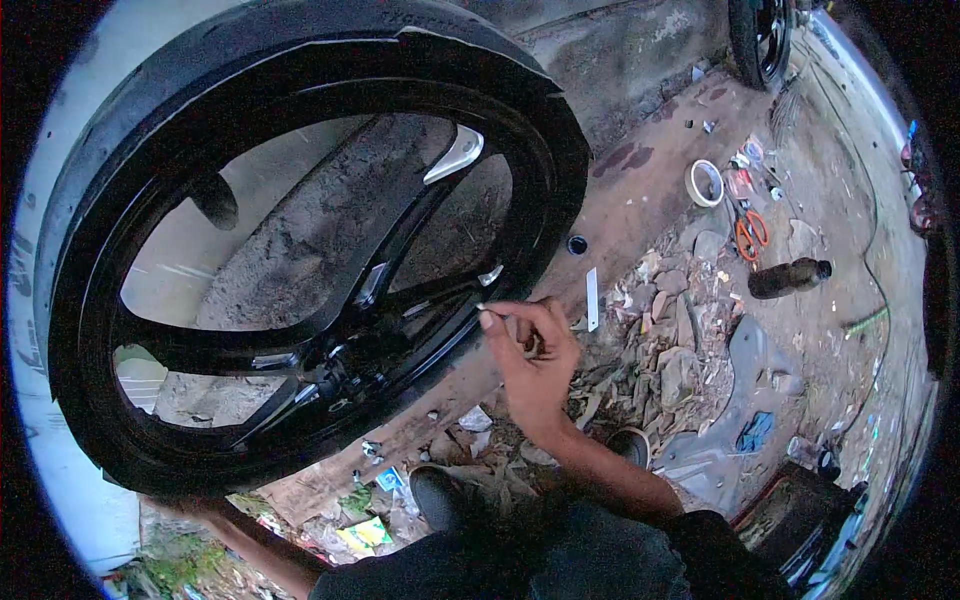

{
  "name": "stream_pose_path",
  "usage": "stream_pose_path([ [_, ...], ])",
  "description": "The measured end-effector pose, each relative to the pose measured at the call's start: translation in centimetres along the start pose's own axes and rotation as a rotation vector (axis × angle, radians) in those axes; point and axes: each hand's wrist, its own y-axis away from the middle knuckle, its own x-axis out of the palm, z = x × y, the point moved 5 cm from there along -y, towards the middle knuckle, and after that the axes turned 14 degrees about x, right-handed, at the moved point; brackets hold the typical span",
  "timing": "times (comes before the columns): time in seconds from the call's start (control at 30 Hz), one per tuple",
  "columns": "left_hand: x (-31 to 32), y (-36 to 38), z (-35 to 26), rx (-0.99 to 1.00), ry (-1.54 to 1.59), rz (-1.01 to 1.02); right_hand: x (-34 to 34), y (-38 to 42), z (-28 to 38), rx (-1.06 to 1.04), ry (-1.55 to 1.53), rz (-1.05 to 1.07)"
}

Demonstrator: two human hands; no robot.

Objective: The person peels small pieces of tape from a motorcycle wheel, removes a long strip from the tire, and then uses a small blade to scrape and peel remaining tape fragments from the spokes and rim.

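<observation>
A black motorcycle wheel (362,290) with its tyre (110,130) fills the left side, tilted, with silver patches on its dark spokes. My left hand (180,503) is at the tyre's lower edge, holding the wheel from below; its fingers are mostly hidden behind the rubber. Beside the rim's right part, my right hand (540,365) is closed in a pinch, thumb against forefinger. A tiny pale bit shows at its fingertips, too small to name. Dark masking covers the rim around the spokes.
Right of the wheel lie a tape roll (705,184), orange-handled scissors (751,235), a dark bottle (788,278) and a white strip (592,300). Stones and rubble (675,340) cover the ground near my shoes (437,497). Another wheel (760,42) stands at the back by a concrete wall (620,70).
</observation>
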Motion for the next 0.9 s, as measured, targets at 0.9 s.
stream_pose_path([
  [0.9,-4.3,-2.8,3.0,-0.006,-0.672,0.493,4.2,0.5,-0.5,-0.045,-0.089,0.076],
])
